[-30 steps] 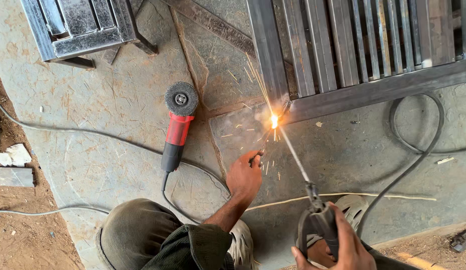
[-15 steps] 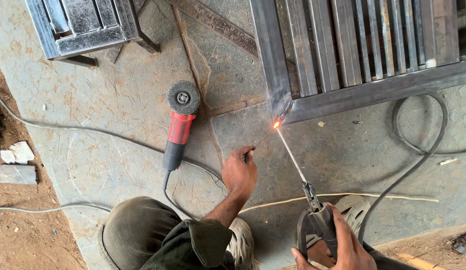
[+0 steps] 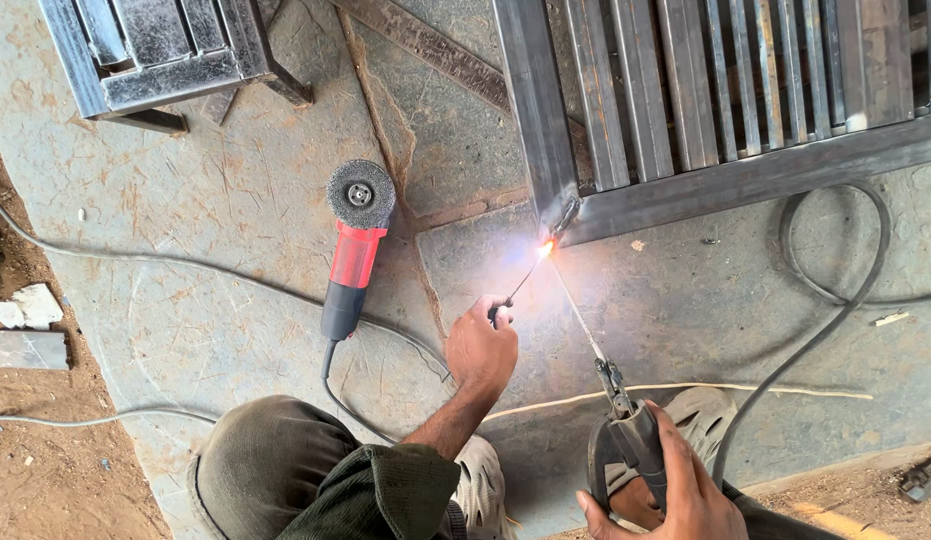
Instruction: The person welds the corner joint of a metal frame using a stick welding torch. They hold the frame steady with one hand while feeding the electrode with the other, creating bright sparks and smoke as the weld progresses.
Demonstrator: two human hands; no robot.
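Observation:
My right hand [image 3: 675, 490] grips a black electrode holder [image 3: 635, 430] at the bottom right. Its thin welding rod [image 3: 575, 310] slants up-left to a bright arc [image 3: 547, 246] just below the corner of a grey steel frame [image 3: 545, 150] with several slats. My left hand [image 3: 482, 350] is closed on a short dark rod [image 3: 515, 292] whose tip also points at the arc. I am crouched on a concrete slab [image 3: 185, 300], with my knee [image 3: 275, 465] and shoes at the bottom.
A red and grey angle grinder [image 3: 353, 250] lies on the slab left of my left hand, its cable trailing down. A black welding cable [image 3: 835, 290] loops at the right. A second steel frame [image 3: 145, 60] stands top left. Bare dirt borders the slab on the left.
The arc flared with sparks, dimmed to a small glow, and is now bright again. My left hand has lifted the short rod toward the frame corner. The right hand barely moved.

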